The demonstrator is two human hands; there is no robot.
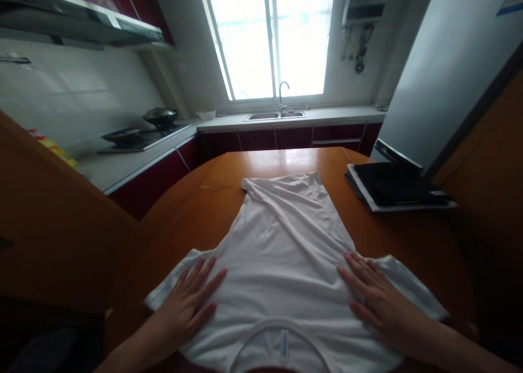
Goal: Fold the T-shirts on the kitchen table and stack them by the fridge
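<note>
Head view: a white shirt (281, 275) lies spread on the wooden surface (192, 215), its collar (278, 323) nearest the person and its hem (284, 181) at the far end. The cloth is judged light, soft and limp, creasing readily, with little risk of damage; the ends of the sleeves (414, 288) and the hem appear the soundest holds. The left hand (188, 302) and right hand (371, 294) rest palm down, fingers spread, on opposite sides of the shirt, grasping nothing; its body extends between and beyond them.
</note>
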